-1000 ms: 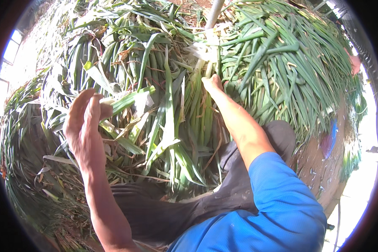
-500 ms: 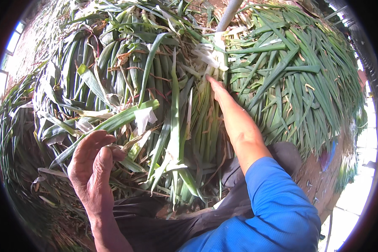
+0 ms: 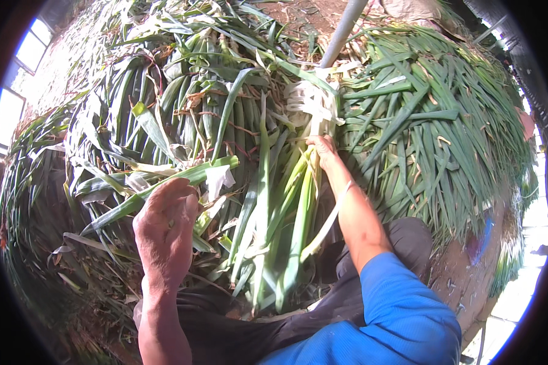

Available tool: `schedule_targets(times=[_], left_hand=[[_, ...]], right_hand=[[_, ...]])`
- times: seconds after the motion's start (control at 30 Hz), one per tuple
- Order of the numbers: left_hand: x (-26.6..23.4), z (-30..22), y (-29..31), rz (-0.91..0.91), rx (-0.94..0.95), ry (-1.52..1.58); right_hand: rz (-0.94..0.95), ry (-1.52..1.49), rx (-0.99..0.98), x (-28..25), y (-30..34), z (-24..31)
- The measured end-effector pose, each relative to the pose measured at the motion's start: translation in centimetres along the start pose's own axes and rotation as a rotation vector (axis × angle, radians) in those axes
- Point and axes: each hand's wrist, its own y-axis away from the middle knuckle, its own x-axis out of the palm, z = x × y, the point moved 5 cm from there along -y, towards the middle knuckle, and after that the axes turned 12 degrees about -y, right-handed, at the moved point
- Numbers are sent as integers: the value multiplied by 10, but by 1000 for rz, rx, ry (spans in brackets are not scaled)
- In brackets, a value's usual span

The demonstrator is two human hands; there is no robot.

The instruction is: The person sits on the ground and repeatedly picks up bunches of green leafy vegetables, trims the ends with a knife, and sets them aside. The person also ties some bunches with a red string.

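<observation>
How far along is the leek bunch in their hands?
Done: a tidy stack of green stalks lies at the right. In hand: the right hand grips the bunch of leeks near its white ends, while the left hand holds a loose green leaf. Left: the untidy heap behind, with dry leaves on it.

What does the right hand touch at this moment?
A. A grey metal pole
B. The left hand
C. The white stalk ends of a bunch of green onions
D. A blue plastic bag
C: the right hand rests on the pale, white ends of the green onion bunch, while the left hand stays apart on other leaves.
</observation>
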Motion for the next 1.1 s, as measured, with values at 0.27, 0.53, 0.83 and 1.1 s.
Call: schedule_targets(times=[0.27, 0.53, 0.83, 1.1], left_hand=[[51, -27, -21, 224, 75, -29], [97, -9, -28, 402, -48, 562], [88, 2, -18, 424, 45, 190], [122, 6, -1, 530, 93, 476]], right_hand=[[318, 98, -250, 108, 129, 92], [561, -102, -443, 213, 250, 110], [532, -250, -433, 225, 250, 160], [362, -337, -484, 246, 223, 332]])
